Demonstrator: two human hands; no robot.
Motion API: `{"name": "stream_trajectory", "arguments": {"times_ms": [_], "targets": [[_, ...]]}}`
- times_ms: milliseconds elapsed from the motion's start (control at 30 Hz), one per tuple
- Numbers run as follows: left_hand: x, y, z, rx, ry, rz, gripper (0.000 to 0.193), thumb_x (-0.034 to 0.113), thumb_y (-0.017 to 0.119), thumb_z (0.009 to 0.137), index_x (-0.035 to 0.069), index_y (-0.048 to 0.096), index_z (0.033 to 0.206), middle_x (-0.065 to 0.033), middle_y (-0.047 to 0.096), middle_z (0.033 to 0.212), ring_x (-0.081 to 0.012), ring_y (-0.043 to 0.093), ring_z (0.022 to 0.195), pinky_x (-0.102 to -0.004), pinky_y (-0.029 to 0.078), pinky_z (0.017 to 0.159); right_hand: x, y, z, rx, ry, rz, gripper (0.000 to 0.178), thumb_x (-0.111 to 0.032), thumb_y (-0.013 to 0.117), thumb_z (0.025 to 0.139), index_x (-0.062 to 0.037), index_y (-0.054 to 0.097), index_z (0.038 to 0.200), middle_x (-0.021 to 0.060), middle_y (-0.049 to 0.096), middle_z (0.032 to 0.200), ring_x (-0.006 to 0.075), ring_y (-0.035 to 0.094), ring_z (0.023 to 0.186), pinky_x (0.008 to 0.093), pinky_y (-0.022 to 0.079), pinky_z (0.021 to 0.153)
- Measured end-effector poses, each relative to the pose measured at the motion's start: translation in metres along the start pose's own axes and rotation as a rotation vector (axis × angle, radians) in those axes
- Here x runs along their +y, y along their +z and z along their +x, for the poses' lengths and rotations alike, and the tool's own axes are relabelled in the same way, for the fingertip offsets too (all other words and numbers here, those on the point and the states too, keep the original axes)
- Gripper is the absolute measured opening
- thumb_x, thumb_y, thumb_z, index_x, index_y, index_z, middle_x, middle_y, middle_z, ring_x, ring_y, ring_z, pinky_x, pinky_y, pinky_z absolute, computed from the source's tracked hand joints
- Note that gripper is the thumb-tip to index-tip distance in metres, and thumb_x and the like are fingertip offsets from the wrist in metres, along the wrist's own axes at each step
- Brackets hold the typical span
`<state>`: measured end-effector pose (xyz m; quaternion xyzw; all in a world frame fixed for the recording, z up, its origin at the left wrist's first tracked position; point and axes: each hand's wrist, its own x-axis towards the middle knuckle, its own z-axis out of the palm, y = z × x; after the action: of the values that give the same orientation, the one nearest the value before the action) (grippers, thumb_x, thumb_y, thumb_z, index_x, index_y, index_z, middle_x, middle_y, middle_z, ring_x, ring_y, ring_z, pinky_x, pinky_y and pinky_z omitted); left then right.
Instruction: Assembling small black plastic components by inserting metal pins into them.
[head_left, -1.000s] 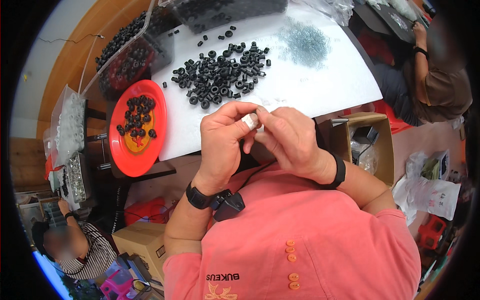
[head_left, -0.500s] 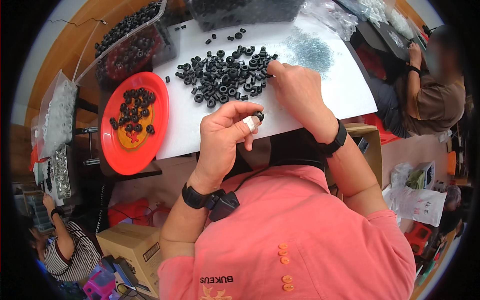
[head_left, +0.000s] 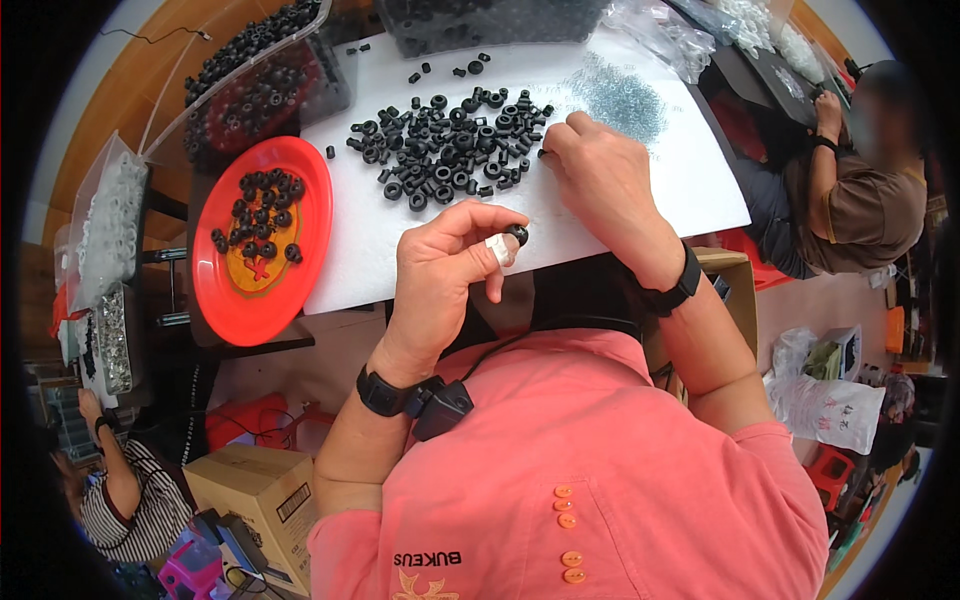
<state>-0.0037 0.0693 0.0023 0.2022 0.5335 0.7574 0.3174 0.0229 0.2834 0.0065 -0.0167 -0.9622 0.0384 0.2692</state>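
Note:
Between the thumb and fingers of my left hand (head_left: 440,260) sits a small round black grommet-like part (head_left: 517,233); white tape wraps one of the digits. My right hand (head_left: 605,180) is at the right edge of a heap of small black parts (head_left: 450,150) on a white sheet (head_left: 690,190). Its fingers are pinched, with a dark bit of a small black part (head_left: 542,154) showing at the tips. The heap mixes rings and short spool-shaped pieces. To the left, a red oval plate (head_left: 262,325) carries several round black parts (head_left: 262,210).
Clear bins of black parts (head_left: 250,100) stand at the back left and back centre. Tiny bluish pieces (head_left: 620,100) lie spread at the sheet's far right. One co-worker (head_left: 850,180) sits at right, another (head_left: 130,490) at lower left. A cardboard box (head_left: 250,500) stands below.
My right hand has drawn slightly away from the heap, its fingers more curled. My left hand keeps its hold on the round part. The whole view has shifted a little.

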Motion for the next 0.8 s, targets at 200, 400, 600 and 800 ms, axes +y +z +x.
{"name": "stream_trajectory", "arguments": {"times_ms": [200, 400, 600, 800], "targets": [[0.0, 0.001, -0.001, 0.026, -0.022, 0.014, 0.019, 0.002, 0.065, 0.096, -0.006, 0.069, 0.113, -0.0095, 0.068, 0.095, -0.0109, 0.061, 0.075, -0.0224, 0.049, 0.055, -0.004, 0.01, 0.006, 0.063, -0.057, -0.062, 0.005, -0.006, 0.063, 0.076, -0.0047, 0.067, 0.08, 0.0133, 0.066, 0.084, 0.0317, 0.068, 0.074, 0.0421, 0.054, 0.062], [-0.001, 0.002, -0.001, 0.049, -0.011, -0.044, 0.019, 0.003, 0.065, 0.096, -0.004, 0.07, 0.113, -0.0073, 0.068, 0.089, -0.0092, 0.058, 0.067, -0.0216, 0.048, 0.054, -0.007, -0.011, -0.004, 0.029, -0.078, -0.047, 0.006, -0.006, 0.063, 0.077, -0.0043, 0.067, 0.08, 0.0129, 0.066, 0.083, 0.0318, 0.068, 0.074, 0.0427, 0.054, 0.062], [-0.003, -0.002, -0.003, 0.009, -0.002, -0.042, 0.023, 0.004, 0.066, 0.096, -0.007, 0.067, 0.116, -0.0119, 0.069, 0.097, -0.0127, 0.063, 0.077, -0.024, 0.05, 0.056, -0.011, -0.022, -0.022, -0.155, 0.039, 0.128, 0.006, -0.005, 0.069, 0.077, -0.0059, 0.066, 0.082, 0.0087, 0.063, 0.08, 0.0308, 0.067, 0.079, 0.0431, 0.052, 0.064], [-0.002, 0.0, -0.004, 0.031, -0.009, -0.03, 0.025, 0.003, 0.065, 0.096, -0.008, 0.066, 0.119, -0.0131, 0.069, 0.098, -0.0129, 0.063, 0.078, -0.024, 0.05, 0.056, -0.015, -0.02, -0.02, -0.09, -0.062, 0.071, 0.004, -0.004, 0.068, 0.077, -0.0042, 0.065, 0.08, 0.0103, 0.063, 0.078, 0.0314, 0.066, 0.077, 0.0435, 0.052, 0.065]]}}
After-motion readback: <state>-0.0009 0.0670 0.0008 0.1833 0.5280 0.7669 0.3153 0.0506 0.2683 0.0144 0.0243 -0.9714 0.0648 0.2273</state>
